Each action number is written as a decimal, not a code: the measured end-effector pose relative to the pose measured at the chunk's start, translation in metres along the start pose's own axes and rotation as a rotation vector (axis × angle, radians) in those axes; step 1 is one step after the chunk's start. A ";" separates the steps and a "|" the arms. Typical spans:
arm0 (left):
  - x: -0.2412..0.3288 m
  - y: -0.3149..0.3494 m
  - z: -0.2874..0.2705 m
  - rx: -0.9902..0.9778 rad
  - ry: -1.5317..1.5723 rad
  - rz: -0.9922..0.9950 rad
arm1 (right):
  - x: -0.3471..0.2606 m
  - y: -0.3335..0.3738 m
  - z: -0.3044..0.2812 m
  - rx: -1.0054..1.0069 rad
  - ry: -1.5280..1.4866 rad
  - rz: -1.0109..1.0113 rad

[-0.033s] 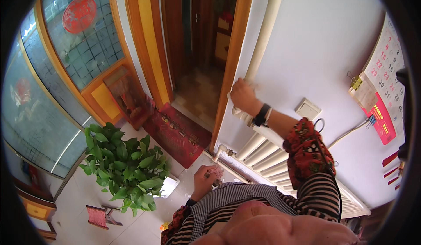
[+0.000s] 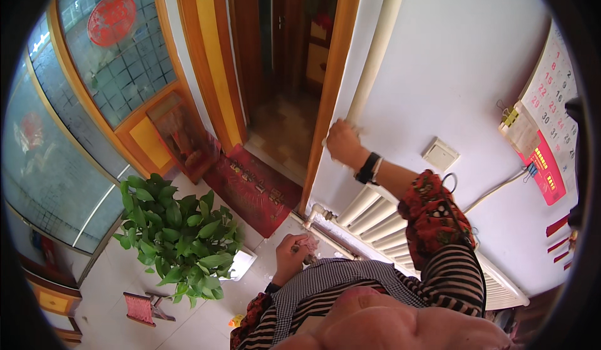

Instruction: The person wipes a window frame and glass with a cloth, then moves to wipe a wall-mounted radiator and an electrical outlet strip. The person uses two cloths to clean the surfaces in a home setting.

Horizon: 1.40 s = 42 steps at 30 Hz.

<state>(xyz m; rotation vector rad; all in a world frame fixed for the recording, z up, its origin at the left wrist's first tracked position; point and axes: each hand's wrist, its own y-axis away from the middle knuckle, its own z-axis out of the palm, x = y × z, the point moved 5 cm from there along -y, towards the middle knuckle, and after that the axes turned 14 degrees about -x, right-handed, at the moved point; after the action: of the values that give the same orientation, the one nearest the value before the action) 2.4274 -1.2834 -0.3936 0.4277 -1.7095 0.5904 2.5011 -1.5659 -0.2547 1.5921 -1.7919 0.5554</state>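
My right hand (image 2: pixel 344 143) is closed round a cream-white upright pipe (image 2: pixel 374 56), which runs up the wall beside the door frame. A pale scrap, perhaps cloth, shows at the edge of that fist, but most of it is hidden. A dark band circles the right wrist. Lower down, near my body, my left hand (image 2: pixel 289 259) is closed on a crumpled pink cloth (image 2: pixel 307 243) that sticks out past the fingers. Below the right forearm stands a cream radiator (image 2: pixel 369 215), partly covered by the arm.
A leafy potted plant (image 2: pixel 178 237) stands on the floor at the left, near a small folding stool (image 2: pixel 141 308). A red mat (image 2: pixel 250 193) lies before the doorway. On the right wall are a light switch (image 2: pixel 441 154) and a calendar (image 2: pixel 544 93).
My right hand has moved slightly down the pipe, and its forearm has shifted a little to the left. The left hand stays almost where it was, still holding the pink cloth.
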 end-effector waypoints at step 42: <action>-0.023 0.019 -0.022 0.048 0.067 -0.057 | -0.057 0.012 0.056 -0.154 -0.055 -0.311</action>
<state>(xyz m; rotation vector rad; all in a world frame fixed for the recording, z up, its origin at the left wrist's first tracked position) 2.4385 -1.2555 -0.4154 0.4839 -1.6169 0.5989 2.4802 -1.5635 -0.3333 1.7462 -1.5425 0.2247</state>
